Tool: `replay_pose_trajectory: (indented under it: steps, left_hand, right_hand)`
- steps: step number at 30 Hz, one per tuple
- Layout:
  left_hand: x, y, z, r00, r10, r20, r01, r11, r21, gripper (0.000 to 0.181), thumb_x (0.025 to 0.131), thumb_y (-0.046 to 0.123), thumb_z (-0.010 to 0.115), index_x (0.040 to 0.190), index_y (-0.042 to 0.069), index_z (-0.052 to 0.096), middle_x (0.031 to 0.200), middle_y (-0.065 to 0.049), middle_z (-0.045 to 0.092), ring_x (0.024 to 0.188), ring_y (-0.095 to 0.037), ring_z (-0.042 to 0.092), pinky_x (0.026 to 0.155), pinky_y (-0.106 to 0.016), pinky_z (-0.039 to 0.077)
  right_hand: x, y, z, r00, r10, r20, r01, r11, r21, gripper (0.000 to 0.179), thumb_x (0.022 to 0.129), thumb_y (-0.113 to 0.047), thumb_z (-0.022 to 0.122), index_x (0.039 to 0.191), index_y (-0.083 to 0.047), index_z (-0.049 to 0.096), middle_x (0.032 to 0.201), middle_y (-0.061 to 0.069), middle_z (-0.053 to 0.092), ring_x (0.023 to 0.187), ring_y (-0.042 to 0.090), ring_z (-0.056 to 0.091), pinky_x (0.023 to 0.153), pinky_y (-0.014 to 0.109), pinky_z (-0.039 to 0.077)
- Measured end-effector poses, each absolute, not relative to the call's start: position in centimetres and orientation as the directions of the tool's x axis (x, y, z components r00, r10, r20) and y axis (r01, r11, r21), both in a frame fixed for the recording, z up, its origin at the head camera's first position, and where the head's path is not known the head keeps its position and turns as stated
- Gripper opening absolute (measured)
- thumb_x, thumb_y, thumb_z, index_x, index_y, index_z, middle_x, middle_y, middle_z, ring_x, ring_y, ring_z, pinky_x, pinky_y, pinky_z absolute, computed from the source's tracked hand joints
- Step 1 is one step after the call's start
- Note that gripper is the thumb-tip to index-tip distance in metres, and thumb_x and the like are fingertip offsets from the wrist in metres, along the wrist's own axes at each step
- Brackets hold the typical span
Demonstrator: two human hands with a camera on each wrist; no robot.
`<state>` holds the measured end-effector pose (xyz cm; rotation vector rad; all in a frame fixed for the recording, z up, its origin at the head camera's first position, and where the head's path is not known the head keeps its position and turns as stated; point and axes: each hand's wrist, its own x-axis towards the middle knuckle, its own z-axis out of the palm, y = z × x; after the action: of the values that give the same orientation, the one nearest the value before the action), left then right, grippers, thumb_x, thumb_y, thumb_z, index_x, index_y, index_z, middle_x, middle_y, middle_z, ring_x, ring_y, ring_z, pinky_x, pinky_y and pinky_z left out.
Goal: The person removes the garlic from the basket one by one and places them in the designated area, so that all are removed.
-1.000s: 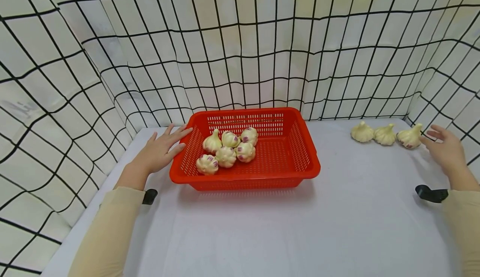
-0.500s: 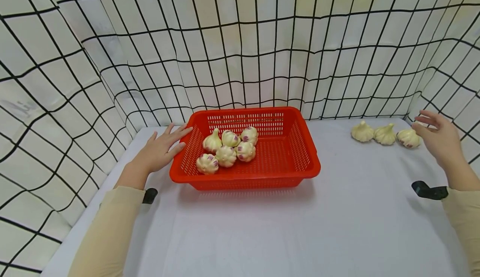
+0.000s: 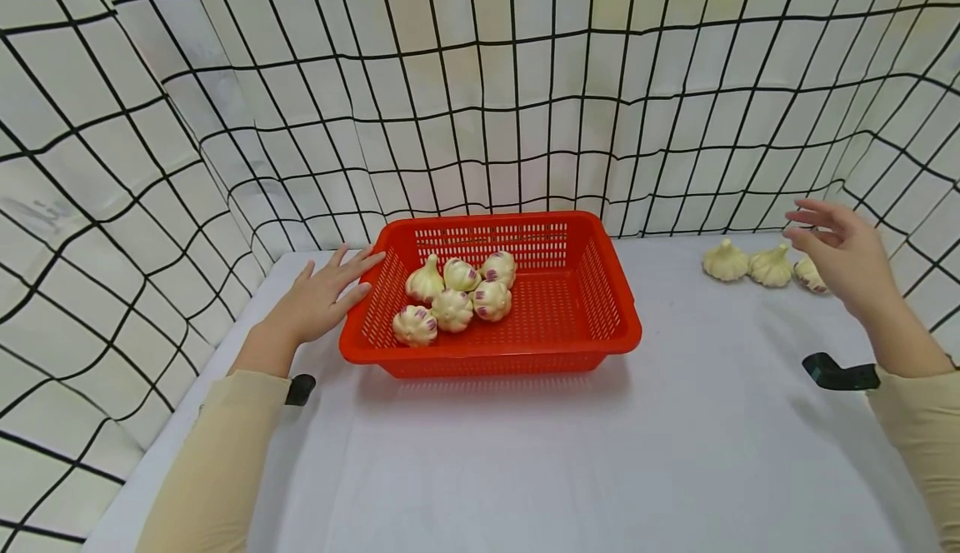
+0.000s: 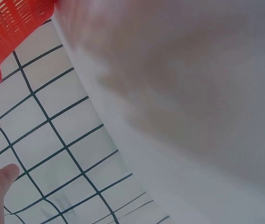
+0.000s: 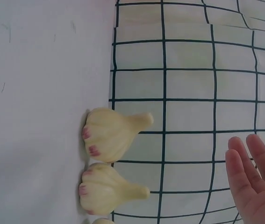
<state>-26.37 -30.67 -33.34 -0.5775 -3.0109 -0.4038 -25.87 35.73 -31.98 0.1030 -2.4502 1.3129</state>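
Note:
My left hand (image 3: 315, 296) rests with spread fingers on the left rim of a red plastic basket (image 3: 495, 363). Inside the basket several garlic bulbs (image 3: 452, 311) with purple marks are grouped toward the left. My right hand (image 3: 847, 257) is raised in the air at the right, fingers loosely bent and holding nothing. It partly hides the rightmost of three garlic bulbs (image 3: 810, 275) lined up on the table. The other two, a middle bulb (image 3: 770, 267) and a left bulb (image 3: 725, 261), show fully. In the right wrist view, the fingers (image 5: 258, 163) are apart from the bulbs.
A white cloth-covered table (image 3: 525, 470) lies beneath everything. White walls with a black grid (image 3: 480, 87) enclose it at the back and both sides. Black wrist camera mounts (image 3: 840, 372) stick out from both sleeves.
My right hand has moved left and up from beside the rightmost garlic bulb, now covering part of it. That bulb stays on the table. My left hand keeps its place on the basket rim.

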Motion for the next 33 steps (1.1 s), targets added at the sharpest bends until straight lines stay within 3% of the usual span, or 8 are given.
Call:
replay_pose_trajectory:
  steps: [10,17,23,30,33]
  left_hand:
    - [-26.4,-30.6,-33.2,-0.932,0.354,0.082,0.363,0.898,0.247,0.066,0.107,0.054,0.038,0.163,0.020,0.030,0.170,-0.013,0.018,0.155,-0.044,0.005,0.116,-0.073,-0.004]
    - [-26.5,-30.6,-33.2,-0.933,0.350,0.085,0.360,0.899,0.249,0.066,0.107,0.054,0.038,0.163,0.020,0.030,0.169,-0.012,0.019,0.155,-0.043,0.005,0.116,-0.073,-0.004]
    - [-26.4,-30.7,-33.4,-0.932,0.352,0.085,0.362,0.898,0.251,0.067,0.107,0.056,0.036,0.163,0.020,0.029,0.170,-0.012,0.018,0.155,-0.043,0.004,0.116,-0.072,-0.004]
    - [-26.5,-30.8,-33.5,-0.932,0.353,0.089,0.364,0.897,0.251,0.068,0.107,0.056,0.036,0.163,0.019,0.029,0.170,-0.013,0.018,0.155,-0.043,0.004,0.116,-0.072,-0.005]
    - [-26.5,-30.7,-33.5,-0.931,0.355,0.089,0.365,0.896,0.252,0.068,0.107,0.057,0.036,0.164,0.020,0.028,0.170,-0.013,0.018,0.155,-0.044,0.005,0.116,-0.072,-0.005]
  right_hand:
    - [-25.6,33.0,-31.0,-0.927,0.013,0.375,-0.304,0.560,-0.771,0.048,0.107,-0.019,0.055,0.153,-0.009,0.045,0.119,-0.026,0.054,0.099,-0.013,0.057,0.071,0.007,0.047]
    - [-25.7,30.6,-29.9,-0.922,-0.064,0.381,-0.341,0.595,-0.728,0.052,0.106,-0.029,0.059,0.152,-0.009,0.047,0.125,-0.021,0.058,0.102,-0.011,0.056,0.079,0.004,0.044]
    - [-26.1,28.4,-28.6,-0.916,-0.129,0.379,-0.377,0.593,-0.712,0.050,0.104,-0.031,0.063,0.149,-0.012,0.052,0.127,-0.013,0.062,0.103,-0.008,0.058,0.081,0.007,0.046]
    - [-26.8,26.0,-27.0,-0.905,-0.201,0.376,-0.416,0.601,-0.682,0.048,0.104,-0.027,0.062,0.149,-0.013,0.052,0.136,0.009,0.062,0.104,-0.007,0.059,0.084,0.008,0.047]
    - [-27.3,25.1,-26.4,-0.906,-0.220,0.361,-0.417,0.602,-0.681,0.048,0.104,-0.028,0.063,0.149,-0.013,0.053,0.138,0.011,0.062,0.104,-0.006,0.059,0.084,0.011,0.047]
